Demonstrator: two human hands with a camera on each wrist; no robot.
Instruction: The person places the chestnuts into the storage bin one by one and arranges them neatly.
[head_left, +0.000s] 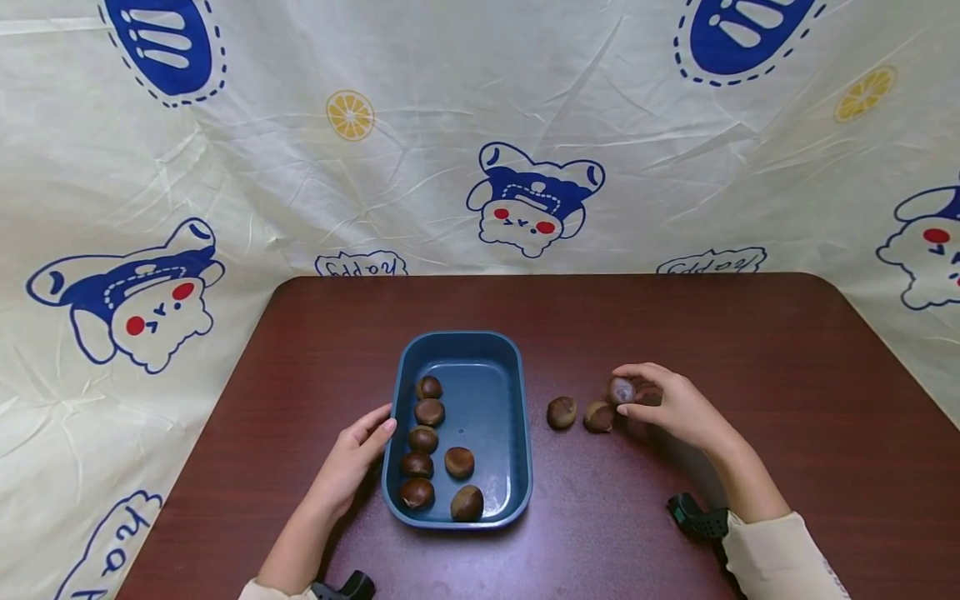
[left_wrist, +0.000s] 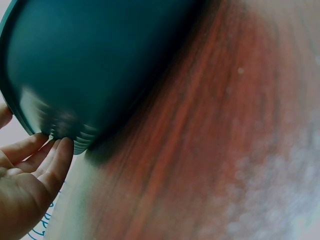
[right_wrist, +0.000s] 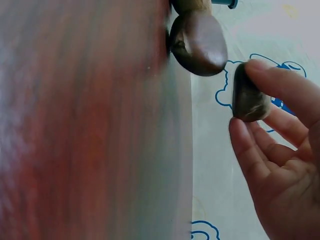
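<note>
A blue rectangular tray [head_left: 491, 400] lies on the table with several chestnuts [head_left: 423, 439] in a column along its left side and two more at the lower right. My left hand [head_left: 358, 457] holds the tray's left wall, thumb at the rim; in the left wrist view its fingers [left_wrist: 57, 165] press against the outside. To the right of the tray, my right hand [head_left: 678, 406] pinches a chestnut [head_left: 622, 390] between thumb and fingers. This chestnut [right_wrist: 250, 95] also shows in the right wrist view. Two loose chestnuts [head_left: 561, 412] lie between the tray and that hand.
The dark brown table [head_left: 675, 317] has rounded far corners. Behind it and at its sides hangs a pale cloth [head_left: 420, 192] printed with blue cartoon figures. A black band [head_left: 697, 517] sits at the right wrist, and another [head_left: 348, 586] at the left.
</note>
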